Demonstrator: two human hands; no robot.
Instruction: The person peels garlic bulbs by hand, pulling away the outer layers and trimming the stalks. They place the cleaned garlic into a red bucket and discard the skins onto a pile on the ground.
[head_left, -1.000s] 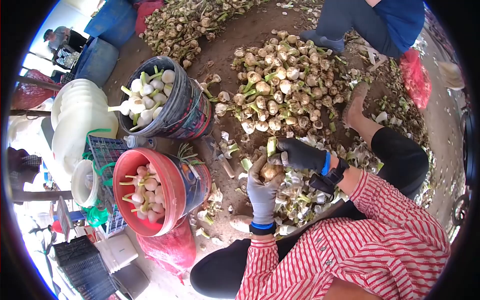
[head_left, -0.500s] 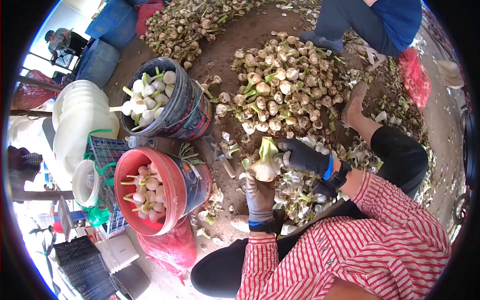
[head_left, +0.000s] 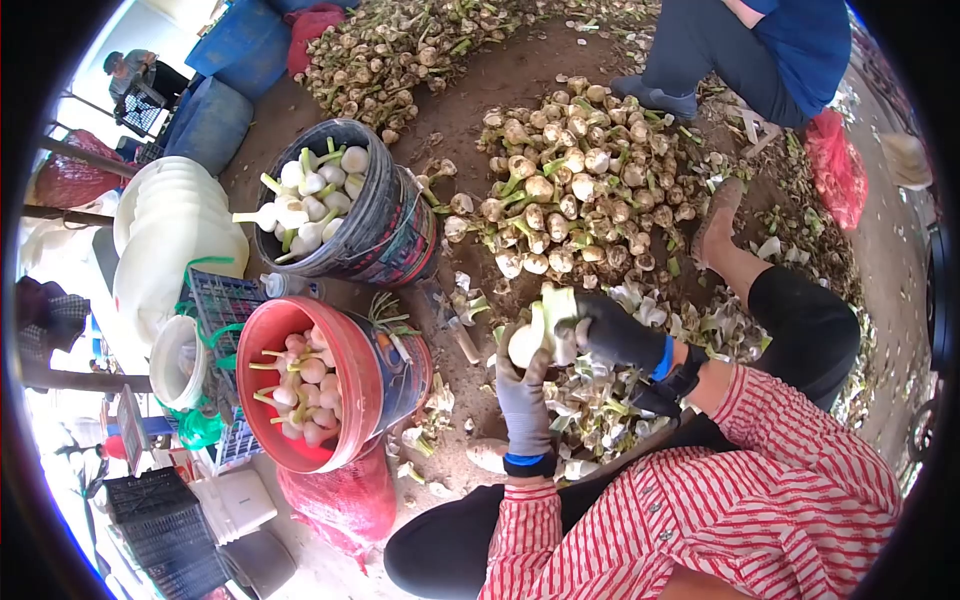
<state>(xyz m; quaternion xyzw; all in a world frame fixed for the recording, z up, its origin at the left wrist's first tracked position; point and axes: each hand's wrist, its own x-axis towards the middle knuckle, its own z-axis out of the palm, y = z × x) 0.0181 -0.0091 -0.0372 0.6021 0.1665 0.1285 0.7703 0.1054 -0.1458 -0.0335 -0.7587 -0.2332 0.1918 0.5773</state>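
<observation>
Between my hands is a garlic bulb (head_left: 524,346), its white side bare and smooth, with a green stem pointing up. My left hand (head_left: 525,395), in a grey glove, is closed around the lower part of the bulb. In a dark glove, my right hand (head_left: 615,332) pinches the pale outer skin (head_left: 562,318) on the bulb's right side, and this skin stands partly away from it. Loose peelings (head_left: 600,410) lie below my hands. Just beyond is a heap of unpeeled garlic bulbs (head_left: 580,180).
A black bucket (head_left: 385,215) and a red-rimmed bucket (head_left: 350,420), both with white bulbs inside, stand at left. A knife-like tool with a wooden handle (head_left: 464,340) lies beside them. Another person's leg (head_left: 690,60) is at the top right. A red mesh bag (head_left: 345,500) lies below.
The outer skin has come away from the bulb's left side, baring white. The bulb has turned in my left hand, while my right hand has shifted slightly right and down.
</observation>
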